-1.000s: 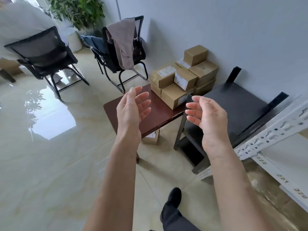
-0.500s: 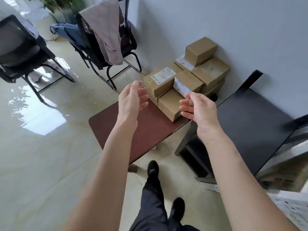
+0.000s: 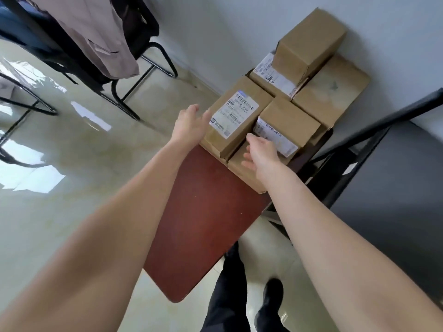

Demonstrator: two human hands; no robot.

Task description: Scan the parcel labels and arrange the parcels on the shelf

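Observation:
Several brown cardboard parcels are stacked at the far end of a dark red table (image 3: 206,212), against the wall. The nearest top parcel (image 3: 239,101) carries a white label facing up. My left hand (image 3: 189,125) reaches to that parcel's left side with fingers straight, at or just short of its edge. My right hand (image 3: 260,152) is open at the parcel's near right corner, over a lower parcel (image 3: 242,173). A smaller labelled parcel (image 3: 287,123) sits just right of it. Neither hand holds anything.
A black shelf (image 3: 395,168) stands to the right of the table. A black chair (image 3: 134,56) draped with a beige garment stands at the upper left on the glossy tiled floor. My legs and dark shoes (image 3: 271,298) are below the table's near end.
I have stepped closer to the table. Both hands moved forward from mid-air to either side of the nearest labelled parcel.

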